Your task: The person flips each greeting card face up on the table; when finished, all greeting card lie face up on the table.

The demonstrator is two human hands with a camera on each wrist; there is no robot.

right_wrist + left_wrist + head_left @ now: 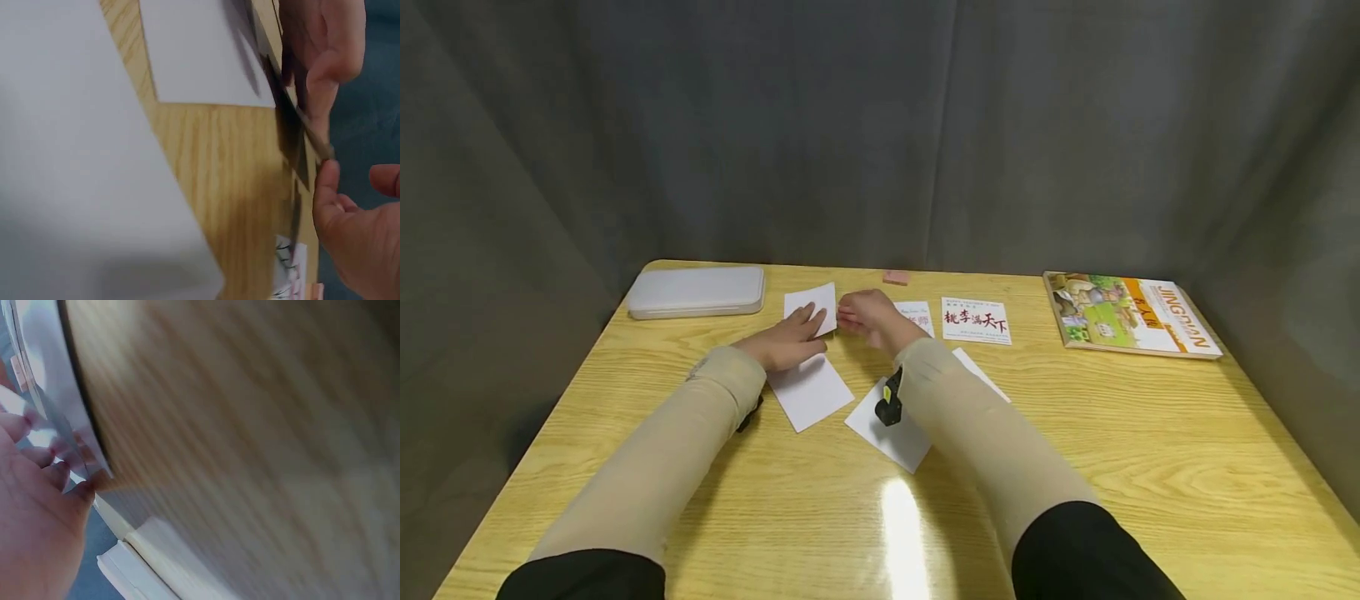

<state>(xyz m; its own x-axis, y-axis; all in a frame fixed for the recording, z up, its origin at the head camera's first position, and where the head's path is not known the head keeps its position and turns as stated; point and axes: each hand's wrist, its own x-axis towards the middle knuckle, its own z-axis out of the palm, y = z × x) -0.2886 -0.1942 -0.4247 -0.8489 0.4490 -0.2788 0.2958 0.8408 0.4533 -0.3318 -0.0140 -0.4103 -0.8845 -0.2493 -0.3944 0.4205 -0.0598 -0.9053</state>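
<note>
A small white card (810,302) is in my left hand (786,340), tilted, with the fingers over its face and the thumb at its near edge. Its dark underside (290,128) shows in the right wrist view. My right hand (872,317) is at the right edge of this card, fingertips right at the edge and thumb standing apart. Just below the left hand lies another white card (811,396), flat on the table. Under the right forearm are a further white card (891,429) and part of one more (981,371).
Beside the right hand lie a card with red writing (917,313), partly hidden, and a second lettered card (976,321). A white case (696,292) stands at the back left, a pink eraser (896,277) at the far edge, an illustrated book (1131,315) at the right.
</note>
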